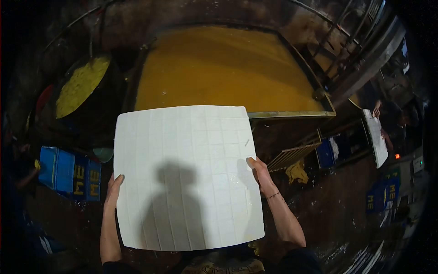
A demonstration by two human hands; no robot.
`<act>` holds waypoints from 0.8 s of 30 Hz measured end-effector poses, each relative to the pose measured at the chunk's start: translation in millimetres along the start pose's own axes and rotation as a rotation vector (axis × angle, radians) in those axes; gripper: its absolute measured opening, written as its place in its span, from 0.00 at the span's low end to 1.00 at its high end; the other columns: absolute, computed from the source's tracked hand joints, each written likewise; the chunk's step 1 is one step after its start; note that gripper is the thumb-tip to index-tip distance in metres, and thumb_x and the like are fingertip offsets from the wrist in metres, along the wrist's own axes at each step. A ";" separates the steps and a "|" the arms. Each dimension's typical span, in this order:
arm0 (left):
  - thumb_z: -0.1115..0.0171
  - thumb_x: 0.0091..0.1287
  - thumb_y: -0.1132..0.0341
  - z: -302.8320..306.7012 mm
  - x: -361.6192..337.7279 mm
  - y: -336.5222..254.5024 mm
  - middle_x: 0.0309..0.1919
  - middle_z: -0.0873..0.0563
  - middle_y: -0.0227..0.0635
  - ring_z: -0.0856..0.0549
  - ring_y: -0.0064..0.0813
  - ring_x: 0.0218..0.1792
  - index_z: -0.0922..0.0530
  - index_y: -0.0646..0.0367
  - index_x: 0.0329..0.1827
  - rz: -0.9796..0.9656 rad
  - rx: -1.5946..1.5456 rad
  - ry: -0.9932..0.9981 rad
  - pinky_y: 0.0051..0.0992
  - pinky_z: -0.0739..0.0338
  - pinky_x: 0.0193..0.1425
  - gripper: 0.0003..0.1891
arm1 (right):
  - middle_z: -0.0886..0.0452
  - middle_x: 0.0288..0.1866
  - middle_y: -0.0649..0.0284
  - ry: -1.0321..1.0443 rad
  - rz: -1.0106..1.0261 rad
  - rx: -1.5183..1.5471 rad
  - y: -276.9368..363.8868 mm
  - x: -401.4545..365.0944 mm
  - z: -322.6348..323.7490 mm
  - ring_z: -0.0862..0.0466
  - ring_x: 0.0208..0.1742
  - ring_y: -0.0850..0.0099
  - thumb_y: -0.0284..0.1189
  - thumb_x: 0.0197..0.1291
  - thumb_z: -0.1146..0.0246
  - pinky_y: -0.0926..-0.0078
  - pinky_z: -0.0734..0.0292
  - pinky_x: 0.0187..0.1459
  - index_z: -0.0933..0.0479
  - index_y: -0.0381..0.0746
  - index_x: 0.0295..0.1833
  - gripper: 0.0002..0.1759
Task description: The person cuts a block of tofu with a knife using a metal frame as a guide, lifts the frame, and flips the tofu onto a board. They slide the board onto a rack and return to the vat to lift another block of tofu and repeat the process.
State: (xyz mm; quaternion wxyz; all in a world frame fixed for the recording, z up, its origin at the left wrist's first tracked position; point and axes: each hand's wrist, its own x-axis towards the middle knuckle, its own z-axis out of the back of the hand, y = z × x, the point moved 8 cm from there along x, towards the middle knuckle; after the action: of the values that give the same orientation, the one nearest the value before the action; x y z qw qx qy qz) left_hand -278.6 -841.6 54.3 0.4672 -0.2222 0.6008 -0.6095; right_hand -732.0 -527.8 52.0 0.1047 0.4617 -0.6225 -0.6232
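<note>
White square slab scored into a grid (187,178), one piece, is held flat out front, its sides running 12 to 6 o'clock. Left hand (113,188) clasps its 9 o'clock edge and right hand (259,174) its 3 o'clock edge, fingers curled on it, equally near. One orange-filled metal vat (223,68) lies at 12 o'clock.

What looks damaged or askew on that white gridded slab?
The white square slab scored in a grid looks whole between the left hand and right hand. Only a small grey mark near its right edge stands out.
</note>
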 end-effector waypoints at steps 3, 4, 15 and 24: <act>0.39 0.66 0.45 -6.8 -13.1 -57.9 0.68 0.30 0.55 0.33 0.45 0.71 0.40 0.69 0.73 0.073 0.534 -0.336 0.39 0.41 0.74 0.42 | 0.22 0.58 0.62 -0.039 0.017 -0.002 -10.1 13.1 24.6 0.24 0.57 0.72 0.40 0.69 0.44 0.75 0.30 0.58 0.29 0.29 0.65 0.28; 0.37 0.66 0.49 -24.1 -19.0 -94.5 0.69 0.31 0.56 0.34 0.47 0.71 0.40 0.68 0.74 -0.022 0.686 -0.379 0.41 0.40 0.74 0.41 | 0.19 0.54 0.60 -0.001 0.109 -0.170 0.2 16.5 30.8 0.22 0.55 0.73 0.40 0.69 0.45 0.76 0.28 0.57 0.26 0.30 0.61 0.26; 0.33 0.60 0.59 -378.3 31.5 -203.5 0.66 0.30 0.58 0.33 0.54 0.68 0.31 0.71 0.66 -0.775 0.708 -0.118 0.42 0.38 0.73 0.34 | 0.15 0.31 0.48 0.670 -0.389 -1.462 -115.3 -9.3 90.0 0.14 0.26 0.55 0.37 0.57 0.39 0.62 0.17 0.30 0.17 0.29 0.40 0.19; 0.36 0.62 0.57 -470.7 159.9 -238.8 0.59 0.21 0.49 0.25 0.45 0.64 0.23 0.63 0.60 -0.648 1.128 -0.078 0.45 0.36 0.70 0.26 | 0.15 0.40 0.46 0.816 0.042 -1.349 -134.2 -44.1 103.8 0.14 0.42 0.50 0.30 0.56 0.40 0.53 0.17 0.43 0.22 0.33 0.54 0.21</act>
State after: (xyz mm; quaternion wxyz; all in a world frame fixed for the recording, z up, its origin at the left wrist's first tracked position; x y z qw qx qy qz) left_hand -816.8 -766.1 147.9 0.3262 -0.1345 0.0737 -0.9328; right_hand -721.3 -398.9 -66.4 0.5942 0.4789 -0.0309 -0.6455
